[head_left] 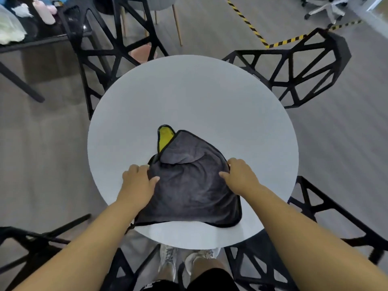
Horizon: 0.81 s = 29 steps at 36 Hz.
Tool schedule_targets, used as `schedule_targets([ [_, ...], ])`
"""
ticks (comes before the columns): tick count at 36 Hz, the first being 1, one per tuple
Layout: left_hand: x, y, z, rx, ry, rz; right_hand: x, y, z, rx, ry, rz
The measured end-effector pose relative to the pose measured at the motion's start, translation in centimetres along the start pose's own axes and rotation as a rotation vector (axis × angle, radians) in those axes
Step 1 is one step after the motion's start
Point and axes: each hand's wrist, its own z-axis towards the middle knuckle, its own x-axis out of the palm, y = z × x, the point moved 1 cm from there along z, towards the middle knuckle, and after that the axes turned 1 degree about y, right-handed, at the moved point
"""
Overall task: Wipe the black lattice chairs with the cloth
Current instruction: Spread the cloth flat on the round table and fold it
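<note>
Left hand (pixel 139 181) and right hand (pixel 239 175) pinch opposite edges of the cloth (pixel 189 190) — thumbs on top — on the table (pixel 189 91).

On tbl (pixel 189 91) near edge lies cloth (pixel 189 190), chairs (pixel 290 66) all round.

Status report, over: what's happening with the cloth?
Left hand and right hand grip the cloth on the table. No hand on the black chairs. Nothing blocking.

View: one wide-angle head camera, worn by the person.
Facing: forward and steeply down onto the round tabletop (pixel 189 91).
Nearness: close; left hand (pixel 138 181) and right hand (pixel 241 175) lie just below centre.
Edges: black lattice chairs (pixel 338 49) ring the frame.
</note>
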Motion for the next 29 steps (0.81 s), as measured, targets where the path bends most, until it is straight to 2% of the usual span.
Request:
schedule_targets([
  [4, 0.3, -0.9, 1.6, -0.087, -0.075, -0.053, 0.7, -0.1, 1.8, 0.092, -0.064, 0.111],
  [7, 0.4, -1.3, 2.7, -0.074, -0.078, -0.114, 1.2, -0.5, 2.9, 0.126, -0.075, 0.219],
  [13, 0.5, -1.7, 3.0, -0.06, -0.07, -0.211, 1.5, -1.1, 3.2, 0.098, -0.04, 0.237],
  [18, 0.0, -1.3, 1.8, -0.093, -0.084, -0.395, 1.3, -1.4, 2.1, 0.078, -0.038, 0.327],
  [23, -1.3, -1.0, 0.6, -0.115, -0.073, -0.623, 0.5, -1.2, 0.6, 0.146, 0.057, 0.661],
  [29, -4.0, -0.2, -0.6, -0.142, 0.023, -0.887, -2.5, -1.0, -2.4, -0.023, 0.053, 0.907],
])
